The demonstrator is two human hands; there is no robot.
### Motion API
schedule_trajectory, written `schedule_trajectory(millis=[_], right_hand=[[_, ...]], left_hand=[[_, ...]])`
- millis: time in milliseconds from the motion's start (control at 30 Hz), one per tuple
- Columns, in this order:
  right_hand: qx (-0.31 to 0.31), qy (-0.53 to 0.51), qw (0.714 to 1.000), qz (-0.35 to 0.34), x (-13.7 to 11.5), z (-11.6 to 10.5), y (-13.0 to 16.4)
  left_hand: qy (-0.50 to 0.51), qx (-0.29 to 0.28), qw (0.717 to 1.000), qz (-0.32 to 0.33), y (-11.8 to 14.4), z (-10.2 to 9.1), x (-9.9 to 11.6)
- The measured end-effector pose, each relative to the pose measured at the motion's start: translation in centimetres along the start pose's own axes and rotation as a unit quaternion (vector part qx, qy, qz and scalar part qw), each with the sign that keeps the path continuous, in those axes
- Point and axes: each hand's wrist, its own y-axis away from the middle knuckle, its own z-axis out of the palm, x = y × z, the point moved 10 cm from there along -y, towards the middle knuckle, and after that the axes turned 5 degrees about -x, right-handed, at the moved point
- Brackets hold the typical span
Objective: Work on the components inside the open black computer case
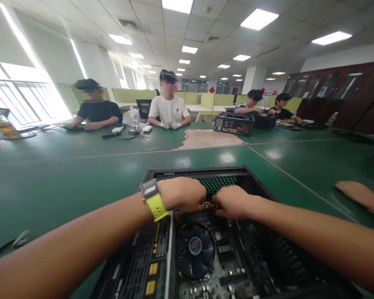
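An open computer case [237, 174] is lying on its side on the green bench [65, 182], right in front of the wearer. Its side panel is already off, baring the fan [195, 249], the board and the power supply [143, 261]. Both hands are reaching deep inside, at the far end by the mesh wall. The left hand [182, 194], with a yellow-strapped watch [152, 199], and the right hand [233, 202] are meeting over a bundle of coloured wires [207, 205]. The fingers are curling downward out of sight, so I cannot tell whether they are gripping the wires. Any plug or socket is hidden beneath the hands. Another person's hand [361, 197] is resting at the right edge. Four people are sitting across the bench, with a second case [233, 123] near them.
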Motion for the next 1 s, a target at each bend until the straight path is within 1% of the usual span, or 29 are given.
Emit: schedule_trajectory(millis=[33,67,100,133,167,233,300,367,400,467,533,567,600,633,700,733,767,800,833,900,933,967,1000], right_hand=[[-0.054,0.023,0.998,-0.017,-0.9,1.6,-0.2],[-0.103,0.038,0.994,-0.028,-1.5,3.1,-0.2],[-0.142,0.045,0.988,-0.031,-1.8,4.1,-0.2],[-0.166,0.05,0.984,-0.028,-1.8,4.8,-0.1],[-0.176,0.056,0.983,-0.022,-1.6,5.1,0.0],[-0.176,0.056,0.983,-0.018,-1.0,4.8,0.1],[-0.162,0.031,0.986,-0.024,-0.4,4.1,0.2],[-0.145,-0.001,0.989,-0.03,0.0,3.2,0.3],[-0.139,-0.015,0.99,-0.029,0.3,2.8,0.4],[-0.139,-0.032,0.99,-0.018,0.9,2.5,0.7],[-0.144,-0.041,0.989,-0.011,1.3,2.2,1.5],[-0.128,-0.059,0.99,-0.016,1.5,1.6,1.9],[-0.091,-0.086,0.992,-0.024,1.7,0.3,2.4],[-0.034,-0.114,0.992,-0.027,2.2,-1.5,3.0],[0.104,-0.155,0.982,0.001,4.3,-5.7,4.9],[0.151,-0.163,0.975,0.021,5.4,-7.2,6.2],[0.168,-0.165,0.971,0.034,6.1,-8.0,7.3],[0.159,-0.169,0.972,0.031,6.4,-7.9,8.4],[0.136,-0.175,0.975,0.013,6.1,-7.1,9.5],[0.094,-0.172,0.979,-0.048,4.5,-4.4,12.1],[0.107,-0.156,0.98,-0.064,3.9,-3.1,13.5],[0.147,-0.138,0.977,-0.061,3.6,-2.0,14.9],[0.191,-0.124,0.972,-0.058,3.3,-1.1,16.1]], left_hand=[[-0.036,-0.043,0.998,-0.031,-1.0,1.4,-0.1],[-0.058,-0.08,0.994,-0.041,-2.0,2.7,0.1],[-0.063,-0.111,0.991,-0.03,-2.7,3.9,0.6],[-0.055,-0.138,0.989,-0.003,-3.2,4.9,1.4],[-0.044,-0.157,0.986,0.029,-3.5,5.6,2.2],[-0.028,-0.164,0.983,0.078,-3.2,5.9,3.3],[-0.007,-0.141,0.984,0.108,-2.2,5.2,3.8],[0.028,-0.101,0.985,0.134,-0.9,4.1,4.1],[0.043,-0.076,0.987,0.137,-0.2,3.5,4.0],[0.045,0.003,0.993,0.11,0.9,1.9,2.9],[0.025,0.085,0.994,0.06,2.0,0.2,1.1],[0.019,0.118,0.992,0.036,2.6,-0.7,0.1],[0.017,0.144,0.989,0.015,3.1,-1.5,-1.0],[0.019,0.165,0.986,-0.004,3.6,-2.2,-2.0],[0.03,0.195,0.98,-0.036,4.4,-3.4,-3.6],[0.039,0.201,0.978,-0.043,4.6,-3.7,-4.0],[0.049,0.199,0.978,-0.041,4.5,-3.7,-4.0],[0.061,0.189,0.98,-0.03,4.3,-3.3,-3.6],[0.074,0.17,0.983,-0.008,4.1,-2.6,-2.8],[0.087,0.119,0.987,0.057,3.7,-0.4,-0.3],[0.083,0.099,0.988,0.087,3.8,0.7,0.9],[0.076,0.093,0.987,0.108,4.1,1.5,1.7],[0.067,0.104,0.985,0.117,4.7,1.9,2.2]])
